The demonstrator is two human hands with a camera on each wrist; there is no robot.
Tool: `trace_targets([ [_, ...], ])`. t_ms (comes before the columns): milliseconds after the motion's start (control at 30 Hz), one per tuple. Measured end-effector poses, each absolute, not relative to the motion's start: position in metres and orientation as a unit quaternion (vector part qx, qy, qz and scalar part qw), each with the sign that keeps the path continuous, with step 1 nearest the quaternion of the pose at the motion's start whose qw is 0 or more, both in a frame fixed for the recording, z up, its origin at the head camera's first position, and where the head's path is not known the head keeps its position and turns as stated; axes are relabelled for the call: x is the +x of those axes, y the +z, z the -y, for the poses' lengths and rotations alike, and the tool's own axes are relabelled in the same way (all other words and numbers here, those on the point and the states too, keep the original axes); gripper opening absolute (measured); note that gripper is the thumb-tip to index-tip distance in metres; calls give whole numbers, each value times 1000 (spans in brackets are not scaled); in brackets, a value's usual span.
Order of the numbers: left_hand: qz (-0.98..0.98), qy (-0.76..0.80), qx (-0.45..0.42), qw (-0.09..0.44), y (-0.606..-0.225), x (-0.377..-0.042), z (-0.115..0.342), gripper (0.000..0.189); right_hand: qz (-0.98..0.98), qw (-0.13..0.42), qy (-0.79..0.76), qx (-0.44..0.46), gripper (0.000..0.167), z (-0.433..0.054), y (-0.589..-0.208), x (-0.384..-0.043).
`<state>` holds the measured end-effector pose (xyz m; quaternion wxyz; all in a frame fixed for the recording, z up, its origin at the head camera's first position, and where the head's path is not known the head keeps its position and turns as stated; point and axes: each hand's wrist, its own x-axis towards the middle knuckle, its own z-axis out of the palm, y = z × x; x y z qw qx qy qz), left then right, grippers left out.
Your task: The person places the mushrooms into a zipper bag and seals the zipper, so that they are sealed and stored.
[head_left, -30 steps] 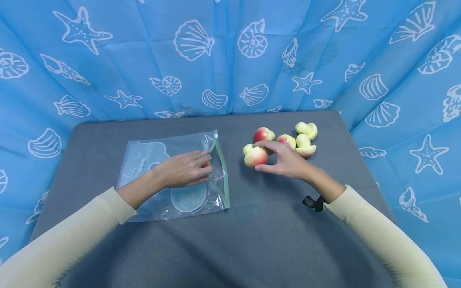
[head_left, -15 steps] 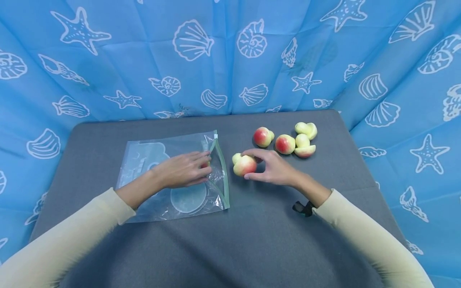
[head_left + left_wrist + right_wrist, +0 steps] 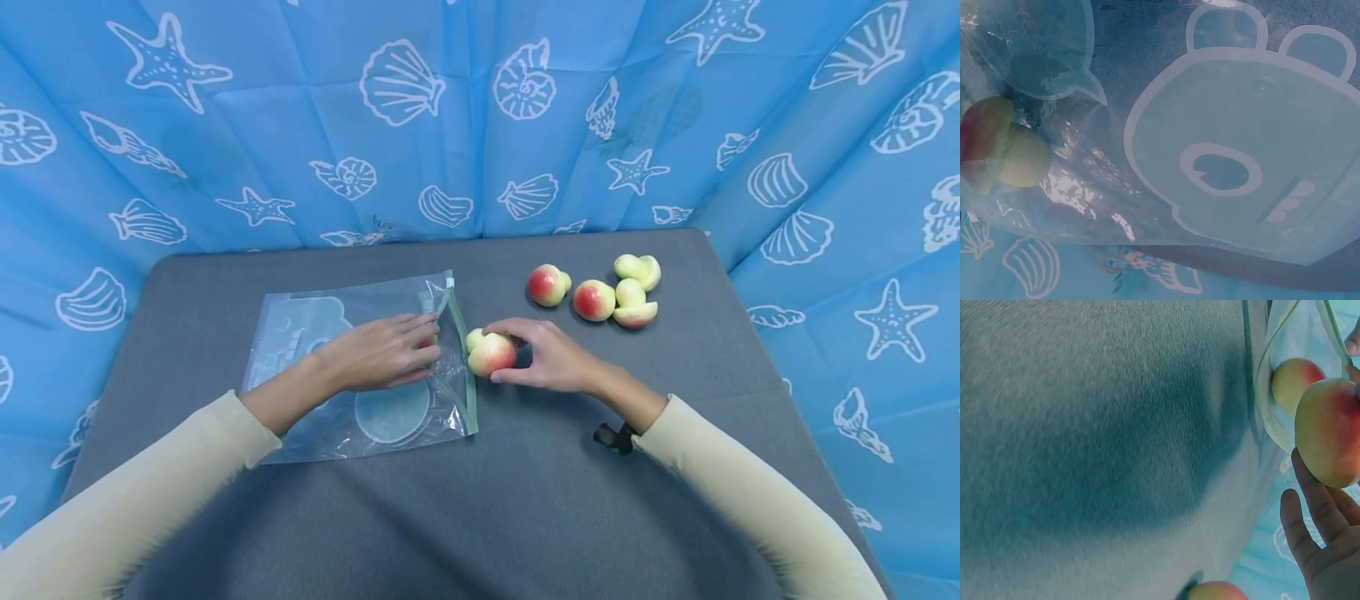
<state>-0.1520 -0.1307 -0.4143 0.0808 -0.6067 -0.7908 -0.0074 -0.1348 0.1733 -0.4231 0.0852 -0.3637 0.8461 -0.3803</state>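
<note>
A clear zip bag (image 3: 390,412) with a green edge and a bear print lies on the table. My left hand (image 3: 382,354) rests over its mouth and pinches the upper lip back, so the bag gapes to the right. Inside it, near those fingers, is a mushroom-shaped, red-and-yellow piece (image 3: 994,144), also seen in the right wrist view. My right hand (image 3: 543,354) grips a similar mushroom-shaped piece (image 3: 491,354) between thumb and fingers, right at the green edge. The right wrist view shows this piece (image 3: 1329,431) before the open mouth, fingers partly cut off.
Several more mushroom-shaped pieces stay at the back right, among them a red one (image 3: 548,285), another (image 3: 594,300) and a paler one (image 3: 637,271). A black strap (image 3: 615,437) shows at my right wrist. A blue shell-patterned curtain (image 3: 480,125) hangs behind the grey table (image 3: 480,517).
My right hand has carried the mushroom-shaped piece leftward, away from the others, to the bag's green edge. The left hand and the bag have stayed put.
</note>
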Motion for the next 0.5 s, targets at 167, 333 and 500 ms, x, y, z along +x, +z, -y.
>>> trace_targets([
  [167,793,-8,-604,72,-414,-153,131,18,-846,103,-376,-364,57,-165,-428,-135],
  [333,794,-3,-604,70,-412,-152,131,18,-847,116,-360,-372,57,-156,-433,-135],
  [500,794,-2,-604,71,-412,-152,131,19,-847,131,-351,-378,57,-147,-437,-135],
])
